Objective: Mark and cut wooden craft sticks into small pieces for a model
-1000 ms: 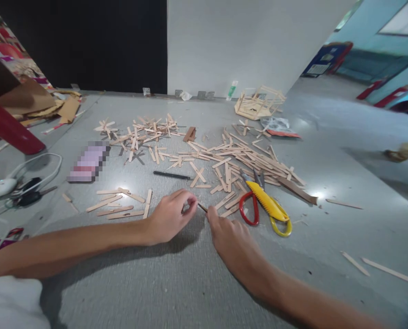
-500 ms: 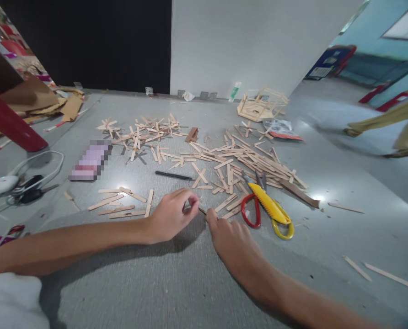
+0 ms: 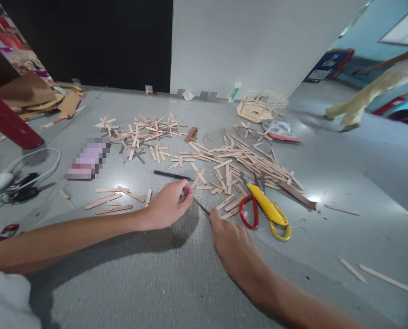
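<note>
Right now, gripping a thin tool (image 3: 203,209) in the right hand (image 3: 232,238), just below frame centre. Curling the left hand (image 3: 171,204) by its tip, can't tell around what, below scattered sticks (image 3: 223,163).

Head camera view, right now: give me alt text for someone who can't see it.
A person's right hand grips a thin tool angled toward their curled left hand, over a grey surface. Nearby lie many scattered wooden sticks and a pair of red-and-yellow scissors, with a small open frame farther back.
</note>
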Demonstrator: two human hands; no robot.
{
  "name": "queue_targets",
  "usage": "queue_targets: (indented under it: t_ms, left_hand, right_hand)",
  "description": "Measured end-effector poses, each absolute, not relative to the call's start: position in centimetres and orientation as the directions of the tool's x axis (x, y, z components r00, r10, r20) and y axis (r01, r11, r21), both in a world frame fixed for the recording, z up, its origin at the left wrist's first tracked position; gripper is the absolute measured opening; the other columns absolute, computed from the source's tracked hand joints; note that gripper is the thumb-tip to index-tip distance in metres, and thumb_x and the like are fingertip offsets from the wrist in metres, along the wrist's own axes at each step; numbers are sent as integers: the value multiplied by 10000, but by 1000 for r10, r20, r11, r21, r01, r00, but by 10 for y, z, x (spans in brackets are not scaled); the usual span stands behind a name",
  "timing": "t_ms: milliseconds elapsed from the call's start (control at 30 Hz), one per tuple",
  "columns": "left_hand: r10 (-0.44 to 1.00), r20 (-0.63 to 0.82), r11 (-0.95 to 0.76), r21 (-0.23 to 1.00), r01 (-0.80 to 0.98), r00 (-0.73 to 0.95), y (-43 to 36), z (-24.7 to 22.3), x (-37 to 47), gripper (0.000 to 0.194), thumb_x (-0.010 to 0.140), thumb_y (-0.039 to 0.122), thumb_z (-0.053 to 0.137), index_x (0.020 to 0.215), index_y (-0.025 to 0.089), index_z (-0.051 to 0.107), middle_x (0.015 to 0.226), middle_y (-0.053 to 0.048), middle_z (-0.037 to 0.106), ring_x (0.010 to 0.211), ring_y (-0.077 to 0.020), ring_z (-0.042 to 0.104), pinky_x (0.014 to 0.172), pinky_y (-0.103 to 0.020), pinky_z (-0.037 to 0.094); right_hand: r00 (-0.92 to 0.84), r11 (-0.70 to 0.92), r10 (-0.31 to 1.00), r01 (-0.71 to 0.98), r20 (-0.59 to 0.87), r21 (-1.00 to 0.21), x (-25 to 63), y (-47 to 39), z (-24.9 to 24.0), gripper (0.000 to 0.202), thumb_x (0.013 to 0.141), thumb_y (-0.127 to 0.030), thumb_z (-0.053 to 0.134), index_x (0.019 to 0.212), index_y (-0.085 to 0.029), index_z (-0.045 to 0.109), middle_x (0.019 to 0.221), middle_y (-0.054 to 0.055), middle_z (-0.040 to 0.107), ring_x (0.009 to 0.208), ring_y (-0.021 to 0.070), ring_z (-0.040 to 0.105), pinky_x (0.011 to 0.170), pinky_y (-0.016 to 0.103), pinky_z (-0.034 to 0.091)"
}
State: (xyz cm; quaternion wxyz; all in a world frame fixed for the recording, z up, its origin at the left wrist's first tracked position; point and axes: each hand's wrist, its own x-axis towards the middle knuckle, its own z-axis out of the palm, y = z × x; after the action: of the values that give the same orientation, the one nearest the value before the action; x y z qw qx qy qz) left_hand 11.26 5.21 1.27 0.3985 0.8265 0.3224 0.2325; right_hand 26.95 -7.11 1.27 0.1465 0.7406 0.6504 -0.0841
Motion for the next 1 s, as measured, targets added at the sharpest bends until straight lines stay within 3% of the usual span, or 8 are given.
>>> queue_targets:
  t_ms: [133, 267, 433, 567, 700, 833, 900, 1000]
  left_hand:
    - [743, 26, -239, 944, 228, 669, 49, 16, 114, 144, 1008, 235, 501, 864, 221, 497, 786, -4, 674, 520, -123, 630, 418, -225, 438]
    - [758, -39, -75, 986, 147, 651, 49, 15, 116, 108, 991, 221, 537, 898, 229, 482, 717, 5, 652, 594, -162, 691, 429, -230, 540]
    - [754, 17, -103, 990, 92, 657, 51, 10, 116, 102, 972, 211, 611, 1069, 181, 617, 734, -5, 699, 631, -166, 724, 539, -271, 633]
    - [741, 46, -175, 976, 127, 670, 54, 6, 114, 93, 960, 232, 672, 894, 175, 703, 789, -45, 767, 701, -177, 750, 614, -277, 622]
    - [745, 122, -385, 882, 273, 656, 57, 2, 113, 113, 906, 180, 700, 800, 189, 739, 726, -21, 748, 629, -158, 664, 598, -267, 533]
    - [738, 105, -470, 789, 395, 667, 55, -2, 111, 163, 911, 167, 656, 756, 189, 699, 664, 9, 683, 613, -143, 588, 629, -264, 470]
    - [732, 107, -480, 781, 399, 672, 53, -4, 111, 178, 921, 152, 609, 761, 190, 676, 661, 15, 657, 610, -138, 566, 639, -265, 455]
    - [740, 104, -471, 785, 402, 664, 51, -6, 111, 134, 922, 142, 578, 829, 187, 664, 713, 5, 677, 628, -145, 584, 645, -267, 458]
  right_hand:
    - [142, -162, 969, 983, -204, -82, 280, -69, 6, 251, 1030, -31, 420, 1008, -167, 630, 757, 73, 779, 670, 213, 760, 512, 284, 277]
    - [186, -199, 977, 970, -101, -142, 291, -66, -2, 262, 1062, -99, 387, 933, -180, 601, 678, 62, 725, 578, 197, 698, 500, 272, 240]
    - [202, -211, 976, 969, -80, -130, 295, -65, -5, 271, 1065, -116, 385, 922, -187, 603, 645, 40, 685, 541, 179, 665, 486, 267, 204]
    - [202, -209, 977, 969, -62, -134, 295, -66, -3, 268, 1072, -134, 390, 915, -190, 599, 605, 24, 662, 505, 181, 651, 479, 268, 212]
    - [189, -190, 982, 968, -21, -166, 294, -67, -6, 231, 1055, -91, 401, 1093, -154, 621, 688, 50, 730, 573, 205, 706, 485, 269, 293]
    - [71, -40, 980, 985, 185, -166, 297, -71, -16, 372, 1026, -43, 371, 1299, -145, 603, 986, 111, 807, 769, 226, 774, 565, 271, 461]
    - [-8, 31, 965, 996, 263, -86, 300, -75, -20, 460, 997, -10, 381, 1378, -143, 600, 1033, 109, 807, 744, 217, 772, 570, 276, 496]
    - [-85, 69, 971, 995, 222, 76, 302, -80, -21, 628, 913, 47, 462, 1515, -116, 539, 914, 68, 790, 589, 191, 726, 486, 263, 469]
